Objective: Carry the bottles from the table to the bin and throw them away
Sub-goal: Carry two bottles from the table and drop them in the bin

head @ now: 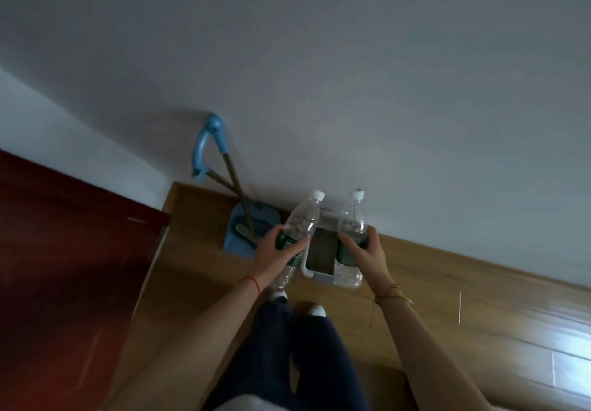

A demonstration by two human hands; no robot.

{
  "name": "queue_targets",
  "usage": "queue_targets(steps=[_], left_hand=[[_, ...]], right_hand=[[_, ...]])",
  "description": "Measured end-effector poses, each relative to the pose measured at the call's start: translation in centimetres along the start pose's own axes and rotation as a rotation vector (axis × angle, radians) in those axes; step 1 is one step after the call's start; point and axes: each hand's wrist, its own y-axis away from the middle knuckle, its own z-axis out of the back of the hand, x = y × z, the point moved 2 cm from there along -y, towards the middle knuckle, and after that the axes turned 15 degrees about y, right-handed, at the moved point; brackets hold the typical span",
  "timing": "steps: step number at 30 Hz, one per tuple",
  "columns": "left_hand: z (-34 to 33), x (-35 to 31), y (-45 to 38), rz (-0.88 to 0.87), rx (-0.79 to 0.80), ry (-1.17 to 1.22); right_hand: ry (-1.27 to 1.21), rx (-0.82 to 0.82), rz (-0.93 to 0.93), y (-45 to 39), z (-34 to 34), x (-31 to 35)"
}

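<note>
The pale wall (319, 74) filled most of what I saw, meeting a wooden floor (463, 298) that ran along its foot. On my left stood a dark red wooden cabinet (64, 250), its corner reaching toward the wall.

Against the wall leaned a blue long-handled dustpan (246, 231) with a broom (224, 167) set in it, the two handles crossing; their blue grips rested high on the wall. Just right of the dustpan, touching the wall, sat the bin (311, 270), a small white-rimmed one with its mouth open and dark inside. Nothing lay between me and it; my dark trouser legs (287, 346) and white shoe tips (316, 310) stood just short of its near edge.

My left hand (275, 255) was wrapped around the green label of the left bottle (302, 218), a clear plastic one with a white cap, tilted right and held over the bin's left rim. My right hand (371, 254) was clasped around the right bottle (351, 238), also clear and white-capped, held nearly upright over the bin's right side. The two bottles were apart, with the bin's opening showing between them.

A thin red string (254, 282) circled my left wrist and a gold bangle (393, 295) my right.
</note>
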Motion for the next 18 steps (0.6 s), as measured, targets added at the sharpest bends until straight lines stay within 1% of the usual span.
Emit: queue_targets(steps=[3,6,10,13,16,18], left_hand=[[-2.1,3.3,-4.6,-0.041,-0.006,-0.054],[-4.2,8.3,-9.6,-0.028,0.013,-0.122],[-6.1,15.3,-16.2,-0.048,-0.009,-0.218],[-7.1,20.2,-20.7,-0.003,-0.005,-0.241],[-7.6,23.9,-24.3,0.0,0.021,-0.259],[-7.9,25.5,-25.7,-0.013,0.066,-0.262]], right_hand=[[0.016,-0.001,-0.016,-2.9,-1.6,-3.6],[0.057,0.008,-0.006,-6.8,-4.2,-8.0],[0.159,-0.055,0.021,-12.5,-8.5,-14.1],[0.174,-0.051,0.003,-16.1,-11.4,-17.8],[0.182,-0.029,-0.016,-19.3,-13.8,-21.2],[0.178,-0.019,-0.024,-21.0,-15.2,-23.4]])
